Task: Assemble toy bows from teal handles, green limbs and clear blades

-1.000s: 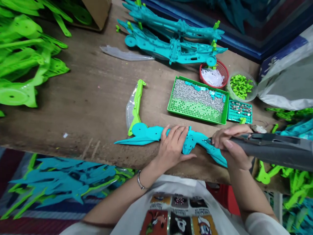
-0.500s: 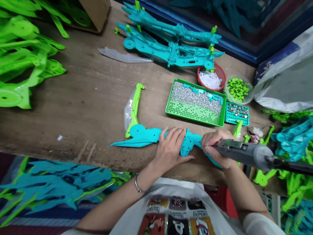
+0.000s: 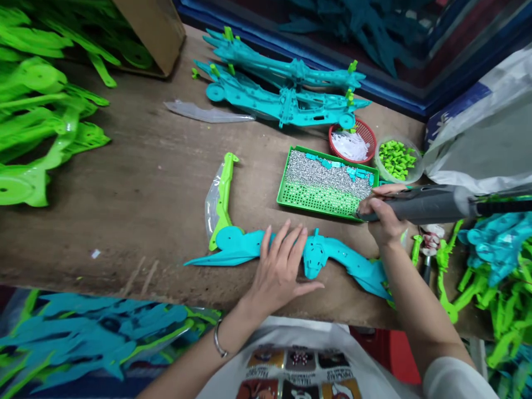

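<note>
One left hand (image 3: 274, 277), fingers (image 3: 286, 247) spread, is likely steadying the teal part (image 3: 354, 259); right hand (image 3: 386, 219) is gripping grey driver (image 3: 434, 206).

A smooth, matt finish is shown by the long winged turquoise plastic piece (image 3: 316, 257); gloss is seen on the curved clear plastic blade (image 3: 213, 202). The brown wooden desk (image 3: 124, 166) is scuffed and roughened. The grey tubular tool (image 3: 432, 204), somewhat blurred, is apparently cased in matt plastic.

Left hand (image 3: 277, 270) on turquoise plastic piece (image 3: 315, 258), right hand (image 3: 387, 219) gripping grey tool (image 3: 434, 204) near green tray (image 3: 310, 198), brown worktop (image 3: 141, 172)
</note>
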The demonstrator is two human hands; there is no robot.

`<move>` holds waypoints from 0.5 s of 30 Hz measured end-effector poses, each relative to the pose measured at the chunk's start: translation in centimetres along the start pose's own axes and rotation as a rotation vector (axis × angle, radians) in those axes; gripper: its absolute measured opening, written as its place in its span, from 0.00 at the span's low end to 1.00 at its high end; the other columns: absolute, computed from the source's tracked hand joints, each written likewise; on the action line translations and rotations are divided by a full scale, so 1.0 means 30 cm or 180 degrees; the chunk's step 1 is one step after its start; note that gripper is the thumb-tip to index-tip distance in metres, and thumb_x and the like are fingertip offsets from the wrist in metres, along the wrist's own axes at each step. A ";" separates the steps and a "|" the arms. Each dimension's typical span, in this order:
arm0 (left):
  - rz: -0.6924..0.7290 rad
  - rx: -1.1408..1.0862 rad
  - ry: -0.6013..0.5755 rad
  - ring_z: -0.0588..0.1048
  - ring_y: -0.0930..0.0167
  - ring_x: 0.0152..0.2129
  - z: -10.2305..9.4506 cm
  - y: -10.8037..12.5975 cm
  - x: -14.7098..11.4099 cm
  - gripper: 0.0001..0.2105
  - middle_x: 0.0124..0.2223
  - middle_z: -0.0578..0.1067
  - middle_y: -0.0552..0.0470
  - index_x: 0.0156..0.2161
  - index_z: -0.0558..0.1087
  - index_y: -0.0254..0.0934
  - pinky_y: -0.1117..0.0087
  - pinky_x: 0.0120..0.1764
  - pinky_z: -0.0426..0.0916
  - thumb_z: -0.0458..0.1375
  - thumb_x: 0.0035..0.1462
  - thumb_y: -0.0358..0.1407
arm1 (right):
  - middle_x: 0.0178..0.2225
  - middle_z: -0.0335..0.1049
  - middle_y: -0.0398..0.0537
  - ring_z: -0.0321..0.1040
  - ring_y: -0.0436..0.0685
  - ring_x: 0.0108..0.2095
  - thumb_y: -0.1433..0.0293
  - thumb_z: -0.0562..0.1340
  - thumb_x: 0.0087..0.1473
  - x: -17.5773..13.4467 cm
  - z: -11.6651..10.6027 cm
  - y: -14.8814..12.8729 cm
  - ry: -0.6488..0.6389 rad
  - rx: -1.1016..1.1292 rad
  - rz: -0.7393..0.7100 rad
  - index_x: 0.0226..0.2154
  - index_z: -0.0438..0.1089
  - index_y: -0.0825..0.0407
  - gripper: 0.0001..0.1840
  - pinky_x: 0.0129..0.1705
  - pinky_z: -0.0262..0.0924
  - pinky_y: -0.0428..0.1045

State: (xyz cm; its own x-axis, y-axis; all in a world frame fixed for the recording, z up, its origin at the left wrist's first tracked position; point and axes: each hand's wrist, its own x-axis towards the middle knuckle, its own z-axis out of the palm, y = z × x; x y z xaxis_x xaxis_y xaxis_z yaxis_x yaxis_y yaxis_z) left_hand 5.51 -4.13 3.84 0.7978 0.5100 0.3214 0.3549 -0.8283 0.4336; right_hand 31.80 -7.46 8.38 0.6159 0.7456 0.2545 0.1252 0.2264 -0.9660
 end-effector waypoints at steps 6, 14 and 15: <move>-0.0033 0.0072 -0.0122 0.65 0.47 0.64 -0.010 -0.009 -0.018 0.46 0.63 0.71 0.33 0.68 0.62 0.30 0.37 0.68 0.42 0.63 0.54 0.62 | 0.19 0.67 0.35 0.65 0.51 0.18 0.65 0.69 0.53 -0.011 -0.001 0.026 0.0094 -0.0063 -0.0261 0.37 0.68 0.48 0.11 0.23 0.61 0.49; 0.0001 0.0081 -0.0049 0.66 0.49 0.63 0.001 -0.011 -0.017 0.46 0.63 0.72 0.33 0.67 0.63 0.28 0.43 0.69 0.48 0.62 0.55 0.62 | 0.18 0.65 0.36 0.64 0.52 0.18 0.64 0.70 0.53 0.007 0.001 -0.007 -0.0007 0.0009 -0.0224 0.38 0.70 0.47 0.11 0.23 0.61 0.50; 0.0003 0.0087 -0.0049 0.67 0.49 0.63 0.001 -0.011 -0.017 0.46 0.63 0.72 0.33 0.67 0.63 0.28 0.44 0.69 0.48 0.61 0.55 0.62 | 0.18 0.65 0.36 0.64 0.53 0.18 0.63 0.70 0.52 0.004 0.006 -0.029 0.0048 0.0018 -0.0233 0.38 0.70 0.47 0.12 0.23 0.62 0.51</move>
State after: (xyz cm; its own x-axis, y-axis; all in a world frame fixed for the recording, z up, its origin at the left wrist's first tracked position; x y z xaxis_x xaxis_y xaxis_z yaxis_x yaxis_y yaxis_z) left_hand 4.99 -4.12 3.51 0.8055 0.5058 0.3087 0.3672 -0.8349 0.4099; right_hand 31.61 -7.45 9.27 0.6169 0.7174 0.3237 0.1659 0.2836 -0.9445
